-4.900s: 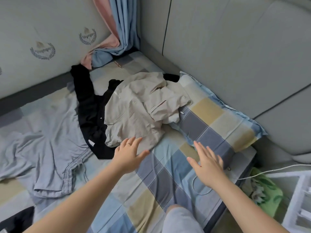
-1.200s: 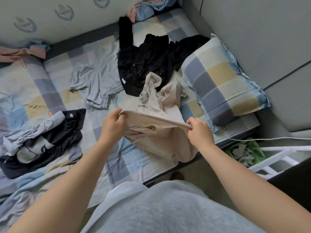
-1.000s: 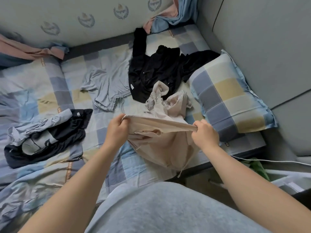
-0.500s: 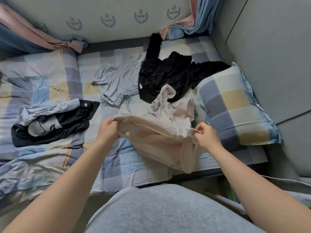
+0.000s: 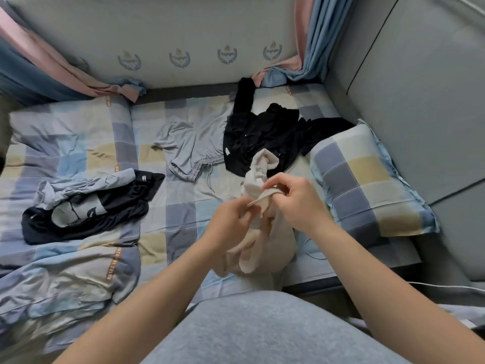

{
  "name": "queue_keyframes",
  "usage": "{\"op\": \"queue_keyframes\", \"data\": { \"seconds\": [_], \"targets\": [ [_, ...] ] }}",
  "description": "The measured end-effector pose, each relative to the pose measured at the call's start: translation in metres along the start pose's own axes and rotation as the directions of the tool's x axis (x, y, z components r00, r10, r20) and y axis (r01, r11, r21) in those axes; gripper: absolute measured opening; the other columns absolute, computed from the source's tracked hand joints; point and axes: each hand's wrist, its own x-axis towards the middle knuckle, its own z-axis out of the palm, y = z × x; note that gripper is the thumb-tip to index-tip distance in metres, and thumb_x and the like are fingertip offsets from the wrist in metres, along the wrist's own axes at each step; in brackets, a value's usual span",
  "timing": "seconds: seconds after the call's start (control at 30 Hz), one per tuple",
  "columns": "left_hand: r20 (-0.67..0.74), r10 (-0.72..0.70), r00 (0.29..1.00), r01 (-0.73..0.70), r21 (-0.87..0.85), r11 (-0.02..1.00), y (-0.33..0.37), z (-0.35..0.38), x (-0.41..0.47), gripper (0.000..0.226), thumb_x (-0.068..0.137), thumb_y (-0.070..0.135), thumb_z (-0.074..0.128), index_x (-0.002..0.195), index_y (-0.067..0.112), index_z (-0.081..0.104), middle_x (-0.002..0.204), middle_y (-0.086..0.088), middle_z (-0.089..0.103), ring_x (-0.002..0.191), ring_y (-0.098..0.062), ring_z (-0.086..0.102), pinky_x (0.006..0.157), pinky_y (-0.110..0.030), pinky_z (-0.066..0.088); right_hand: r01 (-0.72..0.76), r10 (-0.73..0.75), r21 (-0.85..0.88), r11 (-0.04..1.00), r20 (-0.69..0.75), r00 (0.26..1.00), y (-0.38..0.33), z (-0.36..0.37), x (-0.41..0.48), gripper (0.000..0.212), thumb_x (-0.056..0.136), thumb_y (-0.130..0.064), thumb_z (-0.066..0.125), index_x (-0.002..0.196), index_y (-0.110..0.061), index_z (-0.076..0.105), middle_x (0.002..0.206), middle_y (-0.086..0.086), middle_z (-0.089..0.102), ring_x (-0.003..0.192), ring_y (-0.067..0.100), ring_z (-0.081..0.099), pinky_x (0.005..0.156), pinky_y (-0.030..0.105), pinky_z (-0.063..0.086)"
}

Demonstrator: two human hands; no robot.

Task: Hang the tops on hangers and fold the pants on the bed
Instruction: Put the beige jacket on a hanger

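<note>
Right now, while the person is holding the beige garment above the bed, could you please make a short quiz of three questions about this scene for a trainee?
1. True or false: the left hand and the right hand both hold the beige cloth garment.
2. Which thing lies just left of the black long-sleeved top? A: the pale grey garment with a drawstring. B: a white towel. C: a red cushion.
3. Short answer: is any hanger visible on the checked bed sheet?
Key: 1 true; 2 A; 3 no.
</note>
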Motion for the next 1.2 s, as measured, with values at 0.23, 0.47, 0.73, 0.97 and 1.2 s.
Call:
{"op": "queue_keyframes", "data": {
  "seconds": [0.23,0.47,0.73,0.97,1.2],
  "targets": [
    [-0.292,0.034,0.956,-0.112,-0.255,0.961,-0.007,-0.061,-0.012,0.028,0.099,0.013,0.046,0.072,0.009,0.05,0.06,0.011,0.044,0.056,-0.004,0.038,0.053,-0.02,0.031,-0.106,0.079,-0.279,0.954,-0.109,0.991,0.024,0.033,-0.006,0.017,0.089,-0.001,0.061,0.081,-0.016,0.064,0.082,-0.001,0.049,0.076,0.02,0.048,0.063,0.029,0.031],
    [-0.48,-0.228,0.847,-0.048,-0.496,0.867,-0.045,-0.106,-0.022,0.029,0.102,0.012,0.043,0.079,0.012,0.06,0.072,0.0,0.057,0.071,-0.019,0.055,0.064,-0.042,0.052,-0.454,0.405,-0.356,0.817,-0.206,0.891,0.06,0.047,-0.024,0.023,0.083,0.002,0.049,0.082,-0.017,0.061,0.084,0.008,0.061,0.077,0.031,0.052,0.059,0.033,0.035],
    [-0.147,-0.438,0.887,0.275,-0.594,0.756,-0.062,-0.097,-0.018,0.007,0.101,0.021,0.057,0.107,0.017,0.055,0.113,-0.011,0.066,0.095,-0.024,0.069,0.069,-0.032,0.054,-0.465,0.471,0.076,0.882,-0.176,0.865,0.028,0.035,-0.03,0.031,0.083,0.008,0.045,0.089,-0.014,0.065,0.077,0.011,0.063,0.063,0.031,0.067,0.055,0.042,0.059],
    [0.299,-0.031,0.954,0.12,-0.282,0.952,-0.03,-0.058,-0.033,0.031,0.087,0.03,0.077,0.114,0.02,0.067,0.111,0.007,0.071,0.101,-0.008,0.069,0.082,-0.021,0.055,-0.385,0.448,0.414,0.825,-0.063,0.892,-0.042,0.031,-0.022,0.027,0.091,0.009,0.042,0.095,-0.004,0.065,0.055,0.01,0.059,0.045,0.018,0.06,0.049,0.029,0.055],
    [0.118,0.061,0.991,-0.052,-0.076,0.996,-0.022,-0.034,-0.04,0.014,0.091,0.023,0.068,0.081,0.03,0.06,0.075,0.016,0.063,0.071,-0.002,0.059,0.067,-0.025,0.044,-0.259,0.328,0.47,0.844,-0.07,0.942,-0.076,0.03,-0.018,0.033,0.093,0.008,0.036,0.092,-0.005,0.066,0.05,0.002,0.061,0.047,0.017,0.064,0.05,0.03,0.057]
  ]
}}
